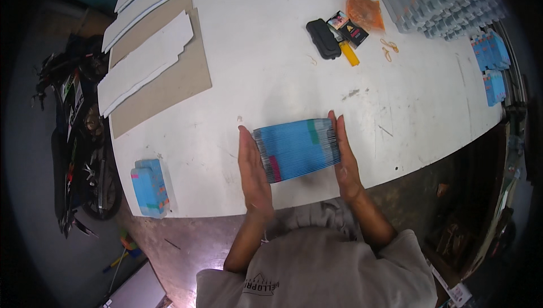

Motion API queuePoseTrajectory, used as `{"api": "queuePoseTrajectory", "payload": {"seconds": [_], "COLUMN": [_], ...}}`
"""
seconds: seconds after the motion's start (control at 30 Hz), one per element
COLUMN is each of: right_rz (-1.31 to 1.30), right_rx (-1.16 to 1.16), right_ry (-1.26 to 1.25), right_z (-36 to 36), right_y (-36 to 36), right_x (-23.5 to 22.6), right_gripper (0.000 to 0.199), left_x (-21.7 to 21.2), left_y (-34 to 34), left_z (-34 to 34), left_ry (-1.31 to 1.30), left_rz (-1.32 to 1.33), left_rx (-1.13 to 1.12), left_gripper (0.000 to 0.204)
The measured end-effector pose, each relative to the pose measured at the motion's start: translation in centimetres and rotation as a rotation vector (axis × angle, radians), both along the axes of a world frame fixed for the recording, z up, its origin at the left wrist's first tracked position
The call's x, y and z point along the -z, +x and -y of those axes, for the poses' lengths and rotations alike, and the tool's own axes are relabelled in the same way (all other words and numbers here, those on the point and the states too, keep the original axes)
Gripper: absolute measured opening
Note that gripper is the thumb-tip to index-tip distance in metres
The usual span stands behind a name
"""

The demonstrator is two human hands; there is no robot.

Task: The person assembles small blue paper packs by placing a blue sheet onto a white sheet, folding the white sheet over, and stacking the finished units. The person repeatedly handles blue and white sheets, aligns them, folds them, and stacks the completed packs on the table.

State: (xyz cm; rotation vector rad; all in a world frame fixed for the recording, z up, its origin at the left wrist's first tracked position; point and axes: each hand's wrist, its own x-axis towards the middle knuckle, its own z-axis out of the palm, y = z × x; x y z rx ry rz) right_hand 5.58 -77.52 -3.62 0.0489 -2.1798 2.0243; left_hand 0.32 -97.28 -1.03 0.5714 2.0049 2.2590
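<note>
A thick stack of thin blue printed cards (297,148), seen on its layered edge, stands between my two palms near the front edge of the table. Green and magenta marks run across its layers. My left hand (253,166) presses flat along the left end, with its fingers pointing away from me. Against the right end lies my right hand (344,158), also flat with straight fingers. Together the hands grip the stack from both sides. Whether its underside rests on the table is hard to tell.
Smaller blue stacks (150,188) stand at the table's left front corner; more blue stacks (494,68) sit at the right edge. White cut sheets (150,62) lie on brown board at far left. Grey stacked pieces (441,3), a black case (323,39) and a yellow lighter (349,53) are farther back.
</note>
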Motion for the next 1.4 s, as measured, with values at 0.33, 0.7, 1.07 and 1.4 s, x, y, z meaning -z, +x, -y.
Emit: {"api": "queuePoseTrajectory", "payload": {"seconds": [0.33,0.7,1.07,1.4], "right_rz": [-0.099,0.053,-0.111,-0.153], "right_rx": [0.263,0.546,0.520,0.407], "right_ry": [-0.225,-0.344,-0.466,-0.182], "right_z": [-2.6,1.8,6.5,7.3], "right_y": [1.8,4.8,0.5,-3.5], "right_x": [1.9,2.7,-0.9,-2.5], "right_gripper": [0.101,0.068,0.090,0.093], "left_x": [-3.5,0.1,-2.6,-0.4], "left_y": [-2.3,-1.7,-0.4,-1.4], "left_z": [0.0,-1.9,-3.5,-1.9], "left_ry": [-0.736,-1.146,-0.393,-0.304], "left_rz": [-0.264,-0.462,-0.455,-0.377], "left_rx": [0.035,0.067,-0.207,-0.334], "left_gripper": [0.131,0.094,0.091,0.096]}}
